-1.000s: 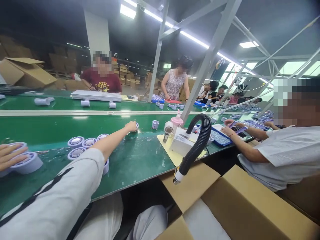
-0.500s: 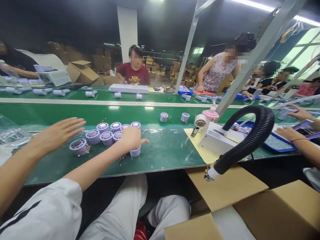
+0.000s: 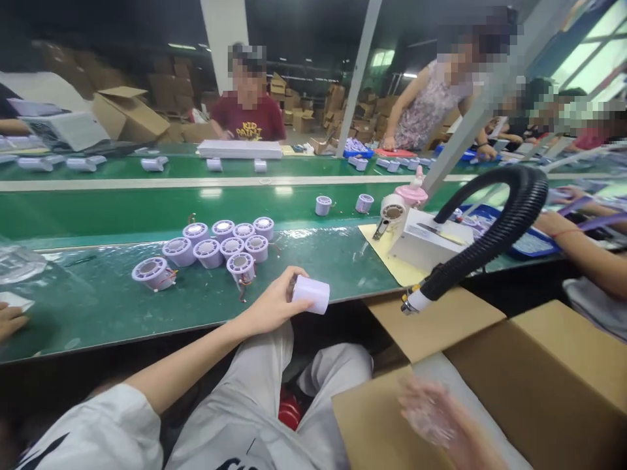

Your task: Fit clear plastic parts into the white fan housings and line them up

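Note:
My left hand is closed round a lilac plastic cylinder, thumb on top, held just past the near edge of the green bench. A cluster of several lilac round fan-like parts stands on the bench just beyond the hand, one apart at the left. My right hand is low at the right over an open cardboard box. It is smeared by motion, so its fingers and anything in them do not show.
A black corrugated hose arches over a white machine on a yellow mat. Two lilac parts ride the green conveyor. Another person's hand rests at the far left; a neighbour's arm reaches in at right. Workers sit opposite.
My left hand lifted a lilac cylinder from beside the cluster and drew it back to the bench edge. My right hand came into view over the box. The hand at the left withdrew.

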Tool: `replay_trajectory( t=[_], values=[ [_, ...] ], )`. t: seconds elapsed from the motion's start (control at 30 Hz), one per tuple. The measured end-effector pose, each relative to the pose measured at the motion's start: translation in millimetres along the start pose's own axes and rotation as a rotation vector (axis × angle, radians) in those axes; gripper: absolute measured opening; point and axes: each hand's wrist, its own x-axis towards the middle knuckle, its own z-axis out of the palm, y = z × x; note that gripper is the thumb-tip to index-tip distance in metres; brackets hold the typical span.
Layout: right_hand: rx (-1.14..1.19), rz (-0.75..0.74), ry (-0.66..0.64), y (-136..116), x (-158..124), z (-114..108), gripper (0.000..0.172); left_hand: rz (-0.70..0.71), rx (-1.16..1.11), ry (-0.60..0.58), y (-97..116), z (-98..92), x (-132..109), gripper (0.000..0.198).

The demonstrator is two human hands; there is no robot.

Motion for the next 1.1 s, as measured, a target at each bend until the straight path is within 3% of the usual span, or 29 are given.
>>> replay_trajectory(
  t=[0.1,0.17,0.27,0.33,0.43,0.5,0.6,0.73,0.8,0.9,1.0,1.1],
  values=[
    [-0.451,-0.307,-0.085,-28.0,-6.9,41.4,0.041,-0.295,-0.718,-0.029,-10.6,27.9,-3.8,0.033],
    [-0.705,-0.42,-0.109,-43.4,-10.1,64.1,0.044,-0.472,-0.971,0.007,-15.8,45.1,-6.5,0.025],
    [-0.903,-0.554,-0.041,-52.4,-11.9,84.7,0.05,-0.672,-1.273,0.041,-22.1,62.8,-15.5,0.026],
    [-0.993,-0.631,0.028,-52.1,-12.2,91.5,0.052,-0.798,-1.365,-0.064,-28.5,67.9,-23.4,0.035],
    [-1.133,-0.751,0.117,-52.7,-11.8,98.4,0.051,-0.892,-1.188,-0.372,-42.5,68.1,-32.3,0.041],
    [-1.22,-0.796,0.159,-56.0,-10.4,103.3,0.049,-0.839,-0.983,-0.483,-49.8,65.8,-34.1,0.034],
    [-1.299,-0.72,0.163,-61.5,-5.8,109.2,0.047,-0.628,-0.667,-0.534,-48.4,61.2,-31.9,0.029],
    [-1.231,-0.59,0.031,-62.9,-0.8,108.5,0.03,-0.23,-0.115,-0.6,-28.2,53.5,-28.4,0.022],
    [-1.08,-0.542,-0.061,-63.1,-1.3,106.5,0.019,-0.052,0.08,-0.549,-20.5,50.7,-29.1,0.021],
    [-0.787,-0.438,-0.141,-66.2,-5.0,106.0,0.002,0.11,0.189,-0.408,-21.5,49.9,-31.9,0.037],
    [-0.566,-0.366,-0.065,-70.0,-7.3,108.1,0.026,0.246,0.231,-0.368,-33.8,51.6,-32.9,0.064],
    [-0.405,-0.335,0.028,-69.4,-5.4,109.0,0.031,0.351,0.256,-0.433,-44.6,52.4,-31.8,0.068]
  ],
)
